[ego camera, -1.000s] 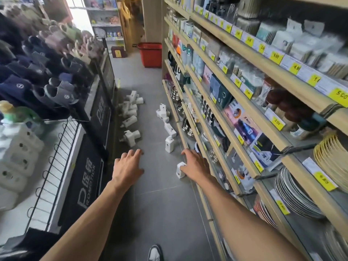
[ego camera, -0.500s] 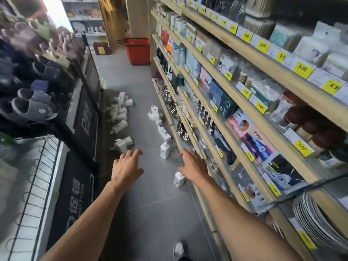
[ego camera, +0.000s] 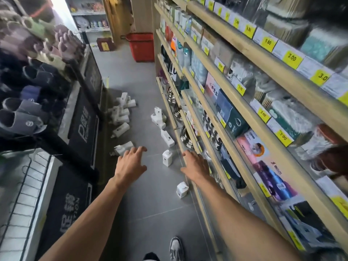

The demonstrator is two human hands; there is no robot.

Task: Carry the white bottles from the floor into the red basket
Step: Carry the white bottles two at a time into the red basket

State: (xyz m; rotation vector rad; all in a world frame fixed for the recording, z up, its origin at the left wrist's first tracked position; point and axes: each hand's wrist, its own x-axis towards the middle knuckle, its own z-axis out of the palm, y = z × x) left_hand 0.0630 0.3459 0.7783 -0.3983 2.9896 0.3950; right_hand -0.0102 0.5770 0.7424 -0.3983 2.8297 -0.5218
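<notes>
we reach out, left hand (ego camera: 130,162) and right hand (ego camera: 194,165) both released, grasping nothing; bottles (ego camera: 167,158) litter the floor (ego camera: 150,213); the basket (ego camera: 144,48) stands far off, contents hidden.

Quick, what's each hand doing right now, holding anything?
Left hand: open, fingers spread, holding nothing, reaching forward above the floor.
Right hand: open, fingers extended, holding nothing, beside the shelf edge.
</notes>
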